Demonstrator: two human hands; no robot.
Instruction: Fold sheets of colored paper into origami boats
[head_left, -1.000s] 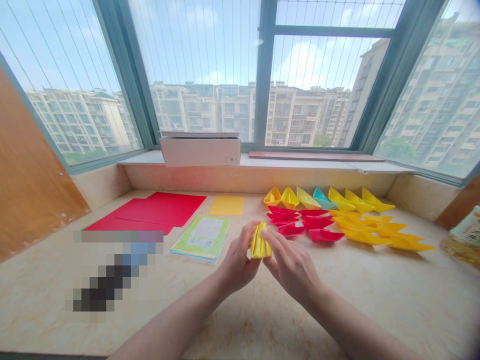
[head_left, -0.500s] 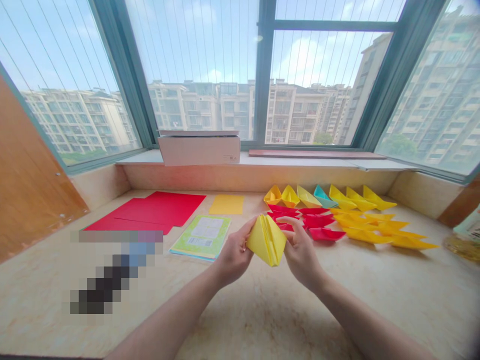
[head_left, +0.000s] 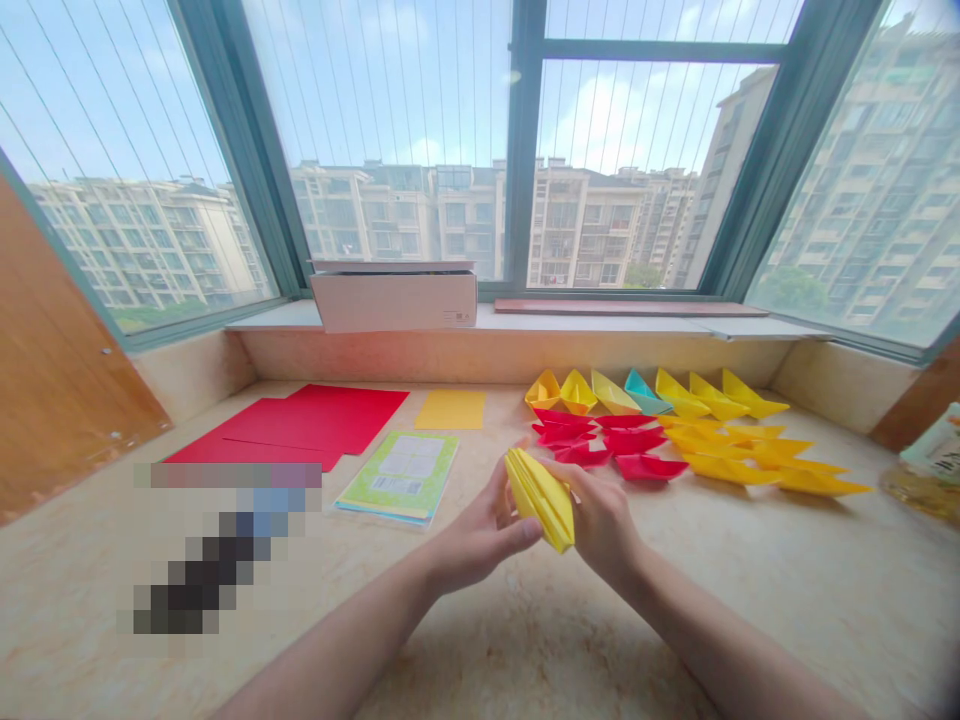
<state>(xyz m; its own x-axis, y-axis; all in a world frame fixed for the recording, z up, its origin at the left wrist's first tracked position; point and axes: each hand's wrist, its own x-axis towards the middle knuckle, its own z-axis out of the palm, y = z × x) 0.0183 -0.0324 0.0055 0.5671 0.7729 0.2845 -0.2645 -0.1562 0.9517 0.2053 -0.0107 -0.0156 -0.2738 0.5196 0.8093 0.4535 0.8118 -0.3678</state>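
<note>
A folded piece of yellow paper (head_left: 541, 497) is held tilted above the counter, its layered edges facing me. My left hand (head_left: 487, 530) grips it from the left, with the thumb laid across its lower side. Against its right side, my right hand (head_left: 596, 505) is closed on the paper, and part of its fingers is hidden behind it. Just beyond my hands stand several red paper boats (head_left: 651, 467). Farther right are several yellow paper boats (head_left: 731, 468), and behind these is a back row with one teal boat (head_left: 646, 392).
On the left lie red paper sheets (head_left: 345, 415), a yellow square sheet (head_left: 450, 409) and a green-bordered paper packet (head_left: 401, 475). A pixelated patch (head_left: 217, 560) covers something nearer. A white box (head_left: 394, 300) sits on the sill. At the right edge stands a jar (head_left: 930, 470).
The folded yellow paper has turned and now looks narrower, its layered edge slanting down to the right. My left thumb has come round to its lower side; the right fingers have closed in.
</note>
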